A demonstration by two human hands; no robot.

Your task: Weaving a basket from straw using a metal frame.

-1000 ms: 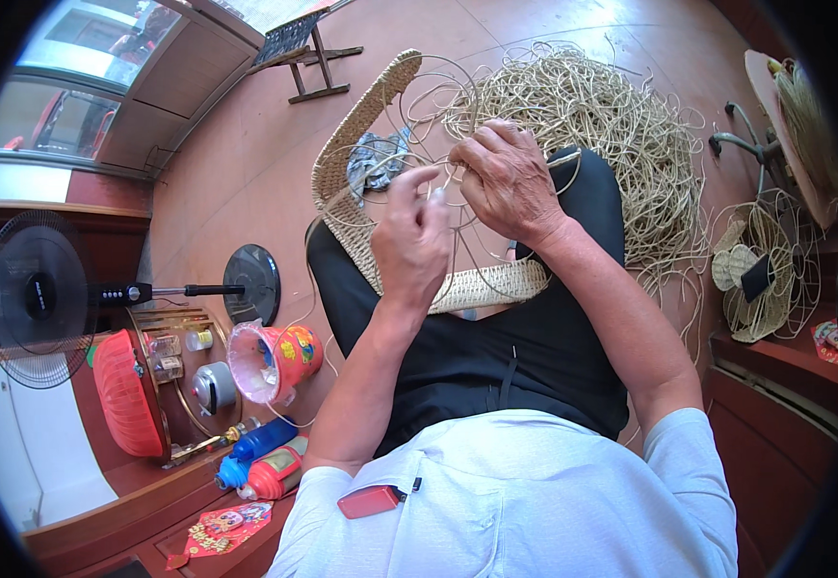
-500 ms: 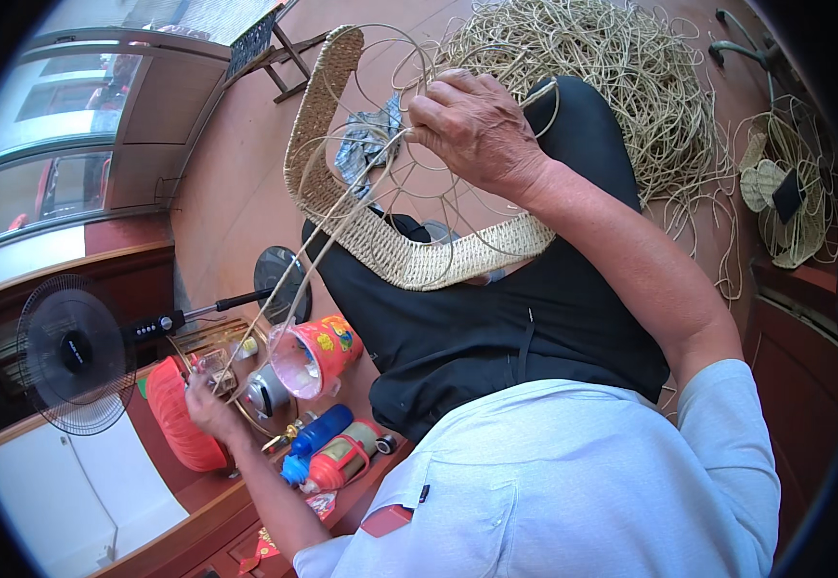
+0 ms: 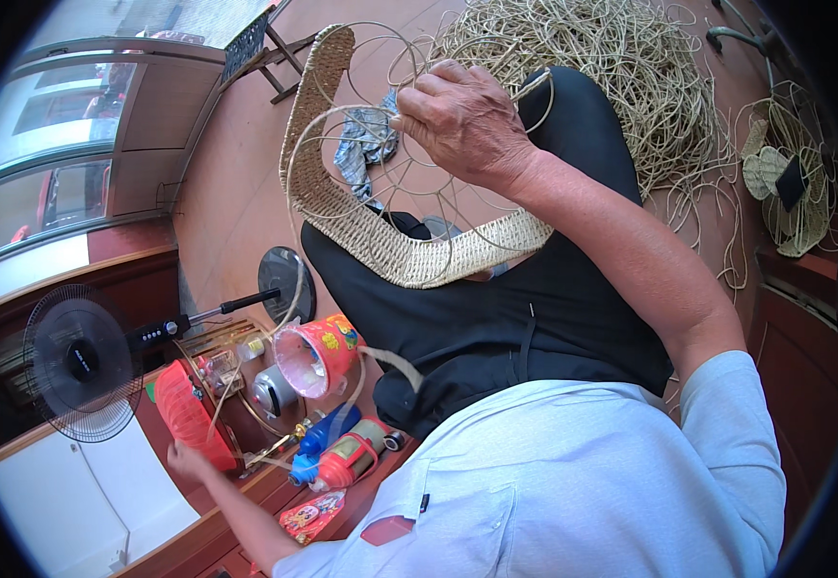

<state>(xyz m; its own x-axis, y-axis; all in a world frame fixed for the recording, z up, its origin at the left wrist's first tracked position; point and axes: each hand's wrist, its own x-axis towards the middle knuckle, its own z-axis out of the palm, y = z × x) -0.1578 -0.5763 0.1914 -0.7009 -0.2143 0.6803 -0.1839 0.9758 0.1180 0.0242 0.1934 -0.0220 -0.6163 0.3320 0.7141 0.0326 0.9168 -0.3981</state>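
My right hand [image 3: 462, 125] is closed on pale cord and wire at the upper middle of a half-woven piece [image 3: 419, 262] lying across my black-trousered knees. Its woven band bends in an angle round open wire loops, and a cord hangs down from it on the left. My left hand [image 3: 188, 460] is out at the lower left, beside a red mesh cover [image 3: 193, 414]; its fingers are blurred. Loose cord swings blurred between that hand and my lap.
A cord heap [image 3: 650, 106] lies beyond my knees, a grey cloth [image 3: 361, 149] under the wire loops. At left are a standing fan [image 3: 77, 356], pink bucket [image 3: 318, 352], kettle [image 3: 274, 390], bottles [image 3: 342, 467] and folding stool [image 3: 255, 53]. Wire-and-woven pieces [image 3: 766, 173] stand right.
My left hand has swung from the weave out to the lower left, drawing cord that now hangs slacker. My right hand has shifted up and left. The view has also shifted.
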